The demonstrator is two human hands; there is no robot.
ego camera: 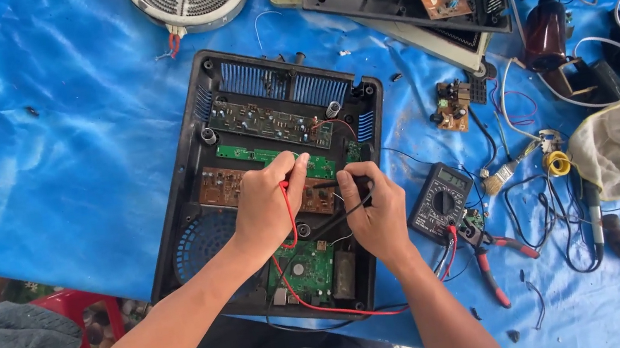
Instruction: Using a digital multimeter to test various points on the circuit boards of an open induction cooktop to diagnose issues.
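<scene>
A counter [53, 141] draped in blue sheeting carries an opened black appliance housing [188, 194], laid flat with its long axis running from the near edge away from the person and tipped slightly to the right. Inside it, several circuit boards lie across that axis: a dark board [267, 120] farthest off, a narrow green board [261, 155] nearer, a brown board [218, 186] beneath the hands, and a green board [305, 271] nearest the person.

The left hand [265, 207] is closed around a red test probe [284, 189], held pen-like, its tip directed down and away toward the brown board. The right hand [373, 209] is closed on a black test probe [345, 182], which lies nearly level and points leftward, toward the left hand. The two probe tips appear close together over the middle boards, though the exact contact points cannot be made out.

Both leads trail back toward the person and curve right to a black multimeter [440, 201], lying just right of the housing and nearest the right hand. Red-handled pliers [492, 261] lie just beside the meter.
</scene>
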